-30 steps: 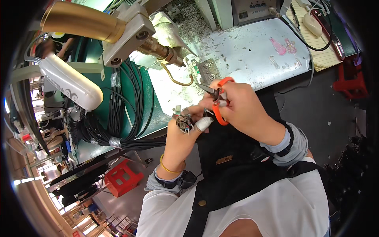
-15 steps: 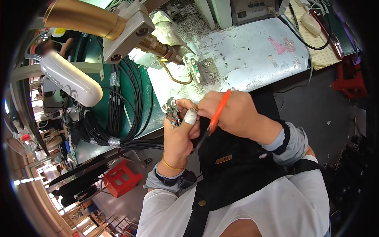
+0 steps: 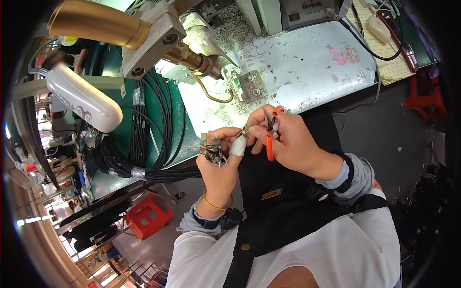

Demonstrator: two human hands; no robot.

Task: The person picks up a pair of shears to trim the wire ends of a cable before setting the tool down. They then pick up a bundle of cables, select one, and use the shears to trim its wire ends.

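My left hand [image 3: 221, 168] is closed around a cluster of small metal connectors [image 3: 213, 151] with short wires, which sit by the base of its thumb. White tape wraps that thumb. Its thumb and fingertips meet my right hand's fingertips at a thin wire end [image 3: 244, 132], too small to make out well. In my right hand [image 3: 293, 137] are orange-handled pliers [image 3: 269, 146], tucked across the fingers with the dark metal part pointing up and away. Both hands are in front of the bench edge, over the black apron.
A bench machine with a brass-coloured cylinder [image 3: 96, 23] and a small metal fixture [image 3: 253, 86] stands ahead. Metal clippings litter the white plate [image 3: 307, 62]. Black cable coils [image 3: 139, 120] and a white lamp [image 3: 84, 103] are left. Red stools [image 3: 150, 216] stand below the bench.
The pliers have turned in my right hand, from jaws toward me to jaws pointing away. My left hand has tilted, and the connectors now face up more.
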